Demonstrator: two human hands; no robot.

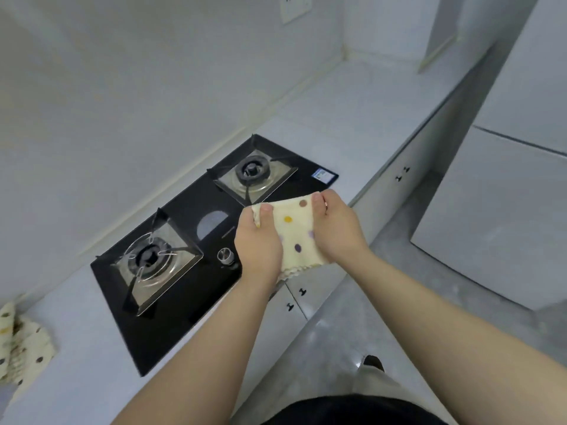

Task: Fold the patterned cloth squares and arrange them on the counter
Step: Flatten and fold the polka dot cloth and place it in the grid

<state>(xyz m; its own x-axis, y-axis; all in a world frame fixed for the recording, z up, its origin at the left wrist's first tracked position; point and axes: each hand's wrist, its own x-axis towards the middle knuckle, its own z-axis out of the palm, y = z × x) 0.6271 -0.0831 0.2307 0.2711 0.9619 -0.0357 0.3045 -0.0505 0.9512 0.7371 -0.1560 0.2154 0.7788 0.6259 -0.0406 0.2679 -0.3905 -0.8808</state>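
Dotted cloth held up between both hands at the front edge of the worktop

The cream patterned cloth (294, 231) is off the worktop (352, 118), in the air just in front of the black hob (190, 234). The left hand (259, 237) pinches its left edge and the right hand (337, 228) its right edge, thumbs on top and fingers (329, 197) curled beneath. Its long axis runs away from the person, with the scalloped hem nearest the body, where it looks doubled, so one fold seems made. The other patterned cloths (21, 345) lie well apart to the left, past the hob. That is the left hand's side, so setting this one down there likely means carrying it leftward across the hob
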